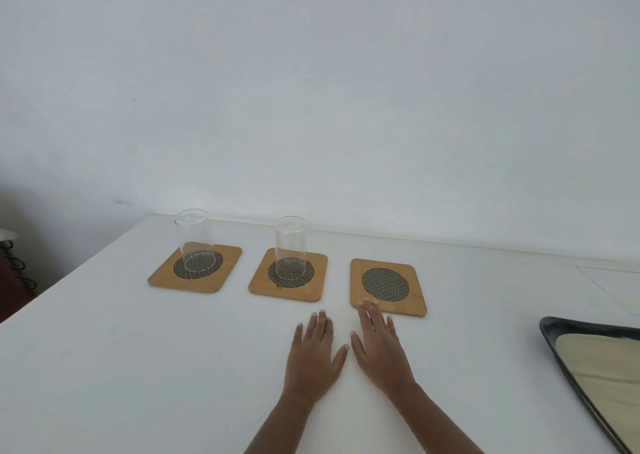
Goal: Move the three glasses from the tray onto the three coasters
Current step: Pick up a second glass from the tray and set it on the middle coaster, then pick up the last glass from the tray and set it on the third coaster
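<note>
Both hands — left hand (313,353), right hand (379,344) — lie released; reaching blind for the tray (554,332) could topple the unseen third glass.

- We find no readable text, label, brand, number or sign anywhere in the head view.
- The coaster (388,286) just beyond the right hand (379,349) bears only a woven mesh pattern in its round centre; no lettering.
- The two coasters further off, beyond and to the left of the left hand (313,358), show the same mesh, unmarked.
- The two glasses (290,247) standing on them are clear, with no print we can make out.
- The tray (554,335), well to the right of the right hand, shows a plain dark rim, unmarked.
</note>
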Demonstrator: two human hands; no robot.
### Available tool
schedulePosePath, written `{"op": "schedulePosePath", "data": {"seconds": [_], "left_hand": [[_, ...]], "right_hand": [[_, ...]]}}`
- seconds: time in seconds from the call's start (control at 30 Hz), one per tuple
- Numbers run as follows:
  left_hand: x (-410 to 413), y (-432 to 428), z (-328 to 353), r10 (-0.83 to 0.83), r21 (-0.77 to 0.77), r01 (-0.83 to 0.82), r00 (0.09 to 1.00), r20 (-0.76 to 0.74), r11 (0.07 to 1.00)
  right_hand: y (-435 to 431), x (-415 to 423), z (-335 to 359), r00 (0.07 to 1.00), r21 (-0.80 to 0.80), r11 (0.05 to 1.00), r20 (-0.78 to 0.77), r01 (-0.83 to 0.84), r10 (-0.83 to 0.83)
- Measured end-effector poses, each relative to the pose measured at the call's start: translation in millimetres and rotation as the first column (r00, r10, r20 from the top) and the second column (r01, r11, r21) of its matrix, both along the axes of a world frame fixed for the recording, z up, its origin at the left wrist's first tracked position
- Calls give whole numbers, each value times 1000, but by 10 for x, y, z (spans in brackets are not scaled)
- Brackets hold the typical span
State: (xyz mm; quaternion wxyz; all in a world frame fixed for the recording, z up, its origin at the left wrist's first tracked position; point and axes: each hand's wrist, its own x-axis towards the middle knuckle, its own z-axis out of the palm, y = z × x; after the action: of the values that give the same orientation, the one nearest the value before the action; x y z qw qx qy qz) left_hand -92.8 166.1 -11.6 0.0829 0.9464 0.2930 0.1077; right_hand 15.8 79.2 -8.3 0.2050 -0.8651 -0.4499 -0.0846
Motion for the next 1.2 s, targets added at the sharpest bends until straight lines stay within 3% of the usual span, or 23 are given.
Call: {"op": "schedulePosePath", "data": {"seconds": [0.23, 0.4, 0.5, 0.6, 0.77, 0.97, 1.1, 1.2], "left_hand": [[223, -488, -29, 24, 17, -24, 999, -40, 1000], [363, -803, -35, 2, 31, 0, 998, -69, 1000], [451, -921, -29, -23, -12, 22, 997, -72, 1000], [486, -1015, 94, -31, -103, 19, 994, -108, 995], [655, -1136, 178, -47, -64, 43, 997, -60, 997], [1015, -1473, 418, -114, -50, 118, 990, 81, 992], [1299, -1815, 552, -180, -67, 198, 961, 209, 978], [1513, -2104, 620, -223, -74, 256, 926, 304, 964]], "right_hand": [[-526, 80, -45, 997, -206, 978, -65, 35, -49], [-858, 121, -41, 994, -218, 971, -18, 103, -109], [-1001, 185, -34, 991, -258, 963, -88, 75, -101], [-1092, 257, 13, 992, -227, 968, -45, 108, -121], [-1328, 447, 153, 996, -187, 982, -87, -25, 9], [-1705, 721, 446, 993, -76, 995, -92, 68, -75], [-2063, 983, 617, 993, -35, 993, 31, 113, -112], [-2374, 1172, 679, 988, -23, 988, 39, 152, -151]]}}
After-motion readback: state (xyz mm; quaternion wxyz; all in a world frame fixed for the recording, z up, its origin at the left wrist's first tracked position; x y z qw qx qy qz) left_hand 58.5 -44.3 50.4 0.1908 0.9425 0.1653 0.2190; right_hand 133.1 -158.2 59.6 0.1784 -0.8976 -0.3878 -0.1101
